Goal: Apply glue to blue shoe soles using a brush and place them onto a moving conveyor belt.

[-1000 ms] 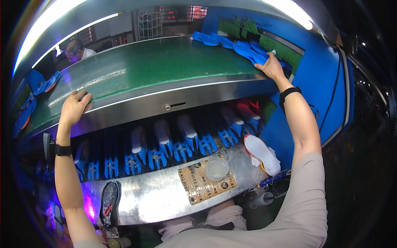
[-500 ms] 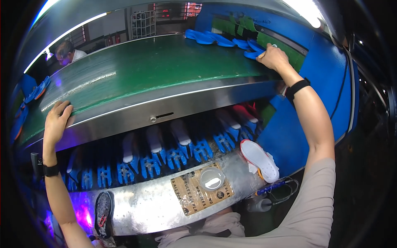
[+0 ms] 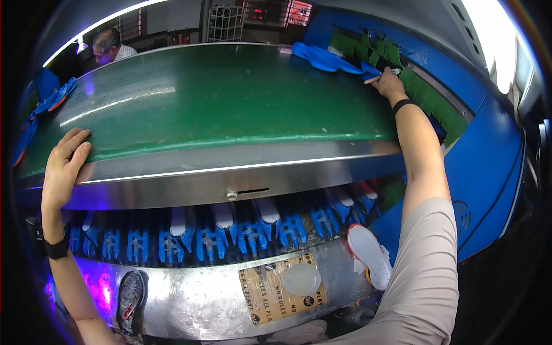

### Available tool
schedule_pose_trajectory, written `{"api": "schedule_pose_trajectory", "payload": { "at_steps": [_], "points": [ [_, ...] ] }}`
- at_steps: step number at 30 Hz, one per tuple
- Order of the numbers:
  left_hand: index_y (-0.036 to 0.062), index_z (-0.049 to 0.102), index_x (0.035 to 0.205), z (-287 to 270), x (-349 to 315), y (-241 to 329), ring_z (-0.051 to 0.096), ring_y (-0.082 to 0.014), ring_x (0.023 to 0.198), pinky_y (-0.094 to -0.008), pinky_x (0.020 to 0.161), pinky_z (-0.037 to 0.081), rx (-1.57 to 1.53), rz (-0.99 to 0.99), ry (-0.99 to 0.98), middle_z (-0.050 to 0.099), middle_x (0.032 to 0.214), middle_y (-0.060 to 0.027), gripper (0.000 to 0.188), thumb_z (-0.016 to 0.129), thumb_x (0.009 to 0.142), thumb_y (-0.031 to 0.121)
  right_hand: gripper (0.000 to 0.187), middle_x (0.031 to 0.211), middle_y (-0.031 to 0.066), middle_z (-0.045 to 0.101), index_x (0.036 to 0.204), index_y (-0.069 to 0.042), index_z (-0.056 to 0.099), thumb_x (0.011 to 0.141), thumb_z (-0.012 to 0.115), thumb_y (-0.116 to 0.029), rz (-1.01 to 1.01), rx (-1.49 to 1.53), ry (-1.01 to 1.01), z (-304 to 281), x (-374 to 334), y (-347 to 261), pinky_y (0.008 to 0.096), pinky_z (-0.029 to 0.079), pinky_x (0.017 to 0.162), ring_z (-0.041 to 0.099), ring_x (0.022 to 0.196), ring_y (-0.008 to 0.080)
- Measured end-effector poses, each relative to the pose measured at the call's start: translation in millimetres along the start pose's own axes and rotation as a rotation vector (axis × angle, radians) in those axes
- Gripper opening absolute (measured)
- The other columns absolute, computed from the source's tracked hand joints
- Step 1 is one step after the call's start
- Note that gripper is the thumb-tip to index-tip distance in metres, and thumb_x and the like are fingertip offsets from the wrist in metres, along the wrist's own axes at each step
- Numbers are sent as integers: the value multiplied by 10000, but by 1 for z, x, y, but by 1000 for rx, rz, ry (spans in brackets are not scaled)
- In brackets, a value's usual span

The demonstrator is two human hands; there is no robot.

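A wide green belt (image 3: 230, 98) fills the upper middle of the frame, edged below by a curved steel rim (image 3: 230, 172). Under it, across the lower middle, runs a row of blue holders (image 3: 213, 238), and a white shoe sole (image 3: 368, 256) rests at lower right, likely parked within reach. Blue soles (image 3: 322, 57) lie at the belt's upper right end, just beside the right hand (image 3: 388, 86), which is stretched far out and closed around a thin stick-like tool (image 3: 376, 77) near them. The left hand (image 3: 66, 167), at left, lies flat with fingers together on the rim, seemingly to brace the reach. Another person (image 3: 109, 46) stands at upper left in a dim workshop under bright strip lights
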State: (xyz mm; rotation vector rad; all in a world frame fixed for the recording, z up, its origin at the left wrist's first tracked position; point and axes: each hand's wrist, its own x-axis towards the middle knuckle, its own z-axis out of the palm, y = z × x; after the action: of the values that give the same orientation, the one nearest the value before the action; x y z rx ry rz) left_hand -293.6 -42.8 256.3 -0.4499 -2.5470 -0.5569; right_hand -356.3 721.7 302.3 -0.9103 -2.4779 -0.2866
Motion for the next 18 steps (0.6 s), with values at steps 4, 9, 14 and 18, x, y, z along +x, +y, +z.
{"api": "schedule_pose_trajectory", "payload": {
  "at_steps": [4,9,14,18],
  "points": [
    [-58,628,1229,3,0,-8,549,-374,1227,-377,1056,395,-27,-11,4,571,1351,-235,452,558,958,297,698,1223,255,639,1264,-3,494,809,750,-466,-16,52,35,-29,-18,-8,461,497,980,615,1161,395],
    [-56,643,1175,1,5,-11,580,-413,1130,-396,1005,435,7,60,34,613,1262,-219,410,550,957,278,687,1168,259,661,1243,13,524,796,754,-456,-39,107,41,-71,-83,-9,459,497,957,626,1132,405],
    [-28,669,1068,-7,-6,-26,621,-379,984,-441,848,494,140,204,-19,639,1070,-217,382,557,927,309,740,1270,297,601,1362,42,483,845,689,-445,-233,243,185,-104,-142,4,466,462,1014,580,1194,435],
    [34,731,975,3,7,-13,665,-389,924,-475,833,508,110,64,-50,697,917,-224,543,488,889,511,656,1293,300,581,1349,62,486,908,674,-384,-332,416,352,-87,-148,72,428,436,1029,564,1229,418]
  ]
}}
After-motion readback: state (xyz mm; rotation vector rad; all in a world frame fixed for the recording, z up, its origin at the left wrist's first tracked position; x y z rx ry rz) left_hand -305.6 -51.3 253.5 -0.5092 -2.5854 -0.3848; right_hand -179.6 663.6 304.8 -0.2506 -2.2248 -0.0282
